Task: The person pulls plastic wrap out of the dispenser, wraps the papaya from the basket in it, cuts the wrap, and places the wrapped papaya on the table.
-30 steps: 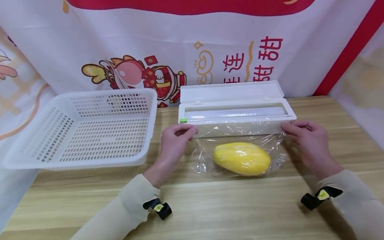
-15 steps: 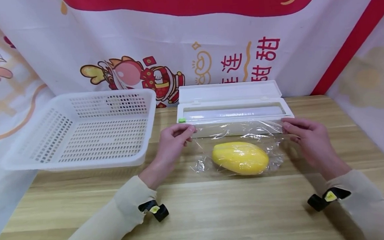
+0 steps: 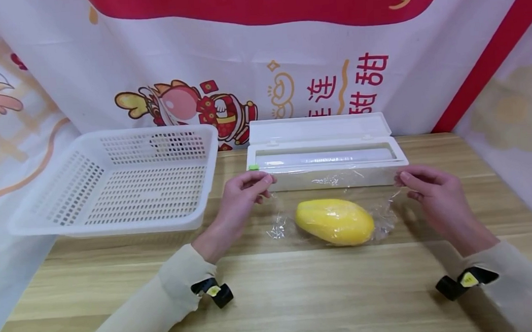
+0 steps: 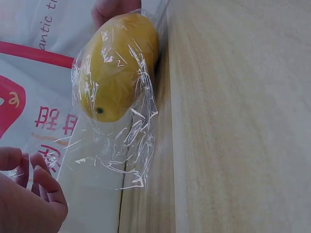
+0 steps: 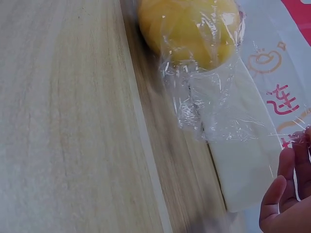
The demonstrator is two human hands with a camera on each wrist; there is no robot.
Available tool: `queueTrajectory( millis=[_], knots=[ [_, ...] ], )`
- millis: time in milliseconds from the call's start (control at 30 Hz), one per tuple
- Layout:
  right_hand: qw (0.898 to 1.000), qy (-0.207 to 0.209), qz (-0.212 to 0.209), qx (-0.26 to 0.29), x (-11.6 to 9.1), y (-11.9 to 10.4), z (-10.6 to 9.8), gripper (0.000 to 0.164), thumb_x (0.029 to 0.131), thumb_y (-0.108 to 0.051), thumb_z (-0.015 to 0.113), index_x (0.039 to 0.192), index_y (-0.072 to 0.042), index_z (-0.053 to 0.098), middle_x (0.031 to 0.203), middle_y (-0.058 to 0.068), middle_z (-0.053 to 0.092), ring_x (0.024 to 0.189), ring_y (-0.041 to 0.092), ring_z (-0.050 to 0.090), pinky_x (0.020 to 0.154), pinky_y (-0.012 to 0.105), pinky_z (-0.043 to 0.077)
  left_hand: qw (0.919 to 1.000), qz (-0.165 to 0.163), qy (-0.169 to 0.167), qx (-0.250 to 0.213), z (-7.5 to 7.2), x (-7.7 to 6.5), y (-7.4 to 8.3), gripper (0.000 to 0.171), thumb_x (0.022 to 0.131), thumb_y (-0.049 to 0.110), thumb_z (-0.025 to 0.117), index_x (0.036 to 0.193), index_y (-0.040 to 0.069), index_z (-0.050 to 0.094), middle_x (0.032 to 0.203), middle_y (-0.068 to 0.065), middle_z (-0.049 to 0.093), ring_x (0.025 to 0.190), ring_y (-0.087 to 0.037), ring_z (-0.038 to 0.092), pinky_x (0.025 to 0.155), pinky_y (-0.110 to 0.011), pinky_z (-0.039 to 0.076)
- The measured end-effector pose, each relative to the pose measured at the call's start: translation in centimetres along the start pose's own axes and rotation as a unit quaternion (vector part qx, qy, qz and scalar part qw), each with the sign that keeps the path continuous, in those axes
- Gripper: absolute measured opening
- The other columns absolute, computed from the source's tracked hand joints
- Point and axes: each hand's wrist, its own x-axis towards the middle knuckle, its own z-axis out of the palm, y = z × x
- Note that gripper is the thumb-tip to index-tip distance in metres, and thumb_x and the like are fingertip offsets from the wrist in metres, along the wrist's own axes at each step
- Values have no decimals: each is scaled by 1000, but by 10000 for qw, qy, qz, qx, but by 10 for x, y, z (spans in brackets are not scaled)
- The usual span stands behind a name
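One perforated white basket [image 3: 109, 227] is being borne by the wood-patterned table [image 3: 274, 297], to the left of the white dispenser box [image 3: 333, 142] and apart from it. In front of the box and to its left, a beige left sleeve [image 3: 155, 299] is being worn, and a small black left wrist camera [image 3: 221, 293] is being carried at its cuff. Behind the box, to its left, a red cartoon figure [image 3: 226, 112] is being displayed on a white cloth [image 3: 171, 45].

At the box's front left corner, clear film [image 3: 276, 229] is being pinched between the thumb and forefinger of the left hand [image 3: 241, 194], while its other fingers are being bent inward. A green slider [image 3: 254, 167] is being borne on the box's left front rim. The lid [image 3: 318, 128] is being held raised at the box's back edge, and a roll [image 3: 325, 157] is being exposed in its opening.

In front of the box, near it, the yellow fruit [image 3: 334, 221] is being supported on the table and covered by the film, which is being crumpled at both ends of the fruit; whether the underside is being wrapped cannot be told.

At the box's front right corner, the film's other end is being pinched between the thumb and fingers of the right hand [image 3: 441, 191]. Farther to the box's front right, a black right wrist camera [image 3: 454, 286] is being carried on a beige right sleeve [image 3: 524, 282].
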Motion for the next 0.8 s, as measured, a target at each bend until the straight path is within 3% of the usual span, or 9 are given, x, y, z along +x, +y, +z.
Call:
queueTrajectory(
  millis=[233, 500, 800],
  knots=[
    [9992, -261, -306, -82, -7, 0, 1, 21, 101, -10, 71, 121, -6, 77, 104, -7, 81, 96, 4, 72, 76, 18, 58, 9998, 42, -148, -86, -3, -1, -2, 22, 105, 15, 66, 122, 4, 71, 112, 0, 76, 89, -12, 66, 82, -29, 56],
    [9975, -406, -549, -171, -14, 0, 2, 17, 103, -5, 67, 116, -7, 78, 106, -7, 82, 98, 5, 72, 76, 17, 58, 9989, 144, -405, -162, -5, -5, -2, 20, 103, 11, 66, 119, 3, 72, 110, 0, 77, 85, -14, 65, 79, -28, 54],
    [9875, -950, -1011, 746, -18, 5, -1, 30, 104, 12, 51, 114, 1, 77, 109, 4, 81, 100, 12, 74, 78, 20, 59, 9977, 157, -586, -292, -6, -5, -4, 13, 103, 12, 61, 109, 7, 72, 104, 5, 78, 85, -15, 64, 78, -28, 52]
  ],
)
